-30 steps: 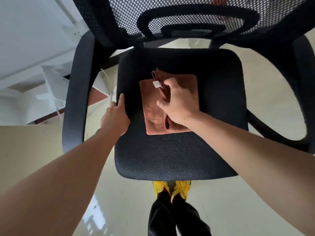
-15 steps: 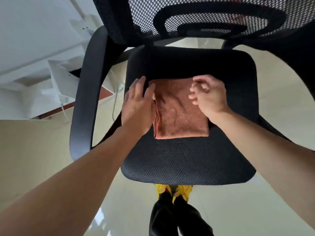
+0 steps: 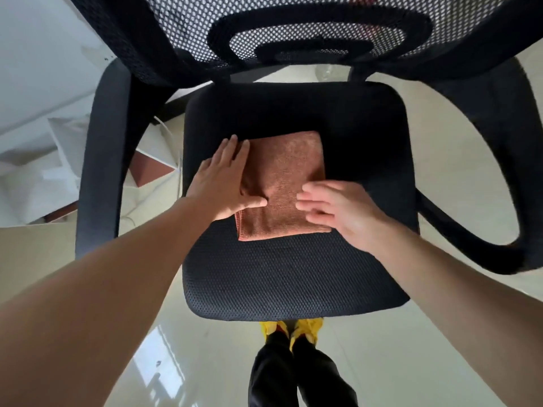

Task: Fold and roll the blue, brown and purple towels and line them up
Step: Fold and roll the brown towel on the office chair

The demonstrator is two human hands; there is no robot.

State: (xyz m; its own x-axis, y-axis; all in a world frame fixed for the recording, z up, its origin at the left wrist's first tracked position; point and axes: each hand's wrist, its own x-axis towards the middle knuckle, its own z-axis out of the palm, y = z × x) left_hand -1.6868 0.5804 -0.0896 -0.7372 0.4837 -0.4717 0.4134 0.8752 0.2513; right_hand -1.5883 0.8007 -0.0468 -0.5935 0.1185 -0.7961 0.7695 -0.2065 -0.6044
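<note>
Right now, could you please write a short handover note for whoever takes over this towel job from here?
Left hand: open, flat on the left edge of the brown towel, thumb pressing the cloth.
Right hand: open, fingers straight, at the towel's near right corner; it is blurred, so contact is unclear.
Towel: folded into a rectangle, lying flat on the black chair seat.
Done: brown towel folded, not yet rolled.
Left: roll it. The blue and purple towels are not in view, so their state is unknown. Then line up all three.
</note>
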